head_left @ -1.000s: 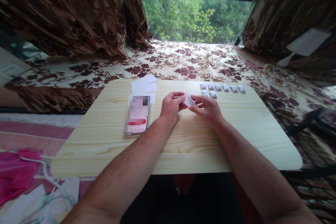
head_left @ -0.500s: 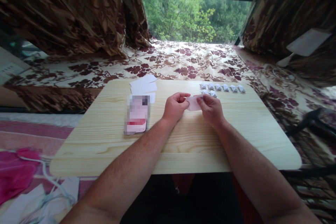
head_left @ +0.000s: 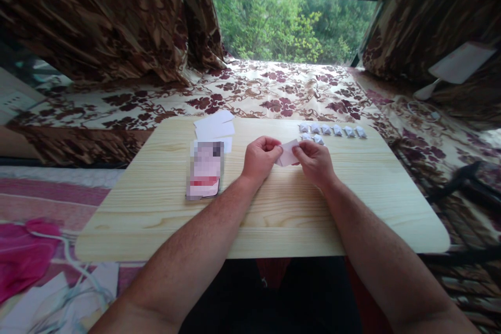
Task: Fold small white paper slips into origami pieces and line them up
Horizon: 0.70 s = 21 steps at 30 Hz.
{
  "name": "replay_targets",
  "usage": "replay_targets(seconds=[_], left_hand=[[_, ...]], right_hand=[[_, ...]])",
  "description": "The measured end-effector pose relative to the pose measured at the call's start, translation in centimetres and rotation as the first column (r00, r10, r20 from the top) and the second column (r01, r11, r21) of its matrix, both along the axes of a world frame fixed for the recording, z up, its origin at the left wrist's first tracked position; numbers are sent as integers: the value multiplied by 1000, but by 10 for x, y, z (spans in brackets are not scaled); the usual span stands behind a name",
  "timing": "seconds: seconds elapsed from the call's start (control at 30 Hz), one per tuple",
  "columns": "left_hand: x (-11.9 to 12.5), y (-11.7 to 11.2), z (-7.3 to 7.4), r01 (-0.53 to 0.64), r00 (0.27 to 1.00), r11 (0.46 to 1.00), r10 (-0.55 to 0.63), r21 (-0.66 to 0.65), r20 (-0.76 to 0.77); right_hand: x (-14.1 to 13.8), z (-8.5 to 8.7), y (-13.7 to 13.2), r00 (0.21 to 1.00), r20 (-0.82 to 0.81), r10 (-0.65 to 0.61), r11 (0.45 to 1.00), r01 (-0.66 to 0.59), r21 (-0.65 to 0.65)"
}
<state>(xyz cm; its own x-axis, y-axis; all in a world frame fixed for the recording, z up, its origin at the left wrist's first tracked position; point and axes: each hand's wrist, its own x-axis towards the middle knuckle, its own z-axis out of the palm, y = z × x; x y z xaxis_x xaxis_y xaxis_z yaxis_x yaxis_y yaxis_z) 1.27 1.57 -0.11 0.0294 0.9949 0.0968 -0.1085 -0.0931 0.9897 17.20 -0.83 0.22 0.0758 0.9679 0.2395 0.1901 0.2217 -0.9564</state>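
Note:
My left hand (head_left: 260, 159) and my right hand (head_left: 315, 162) meet over the middle of a light wooden table (head_left: 156, 209). Between them they pinch a small white piece of paper (head_left: 287, 153), each hand closed on one side of it. Just behind my right hand lie two small folded paper pieces (head_left: 313, 139), and a row of several more folded pieces (head_left: 332, 130) runs along the far edge. A stack of white paper slips (head_left: 215, 126) lies at the far left of the table, beyond a phone (head_left: 205, 169) that lies flat.
Floral patterned cloth (head_left: 274, 91) covers the surface beyond the table, with brown curtains (head_left: 97, 15) at both sides of a window. Pink fabric (head_left: 23, 255) and white cables (head_left: 82, 287) lie at the lower left. A dark object (head_left: 465, 182) sits at the right.
The paper, held up as a tilted folded shape a second ago, now lies flatter between my hands. My right hand has moved in closer to the left, fingers pinched on the paper's right side.

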Motion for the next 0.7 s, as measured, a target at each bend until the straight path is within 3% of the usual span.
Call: replay_targets(seconds=[0.2,0.43,0.7], left_hand=[[2,-5,2,97,988,993,-88,67,-128],[-1,0,2,-61,983,994,75,88,-165],[0,-4,0,-64,935,982,121,175,-333]], right_hand=[[2,-2,0,999,47,-20,999,18,30],[0,0,-1,999,-38,17,999,-16,28],[-4,1,-2,998,-58,11,998,-7,68]])
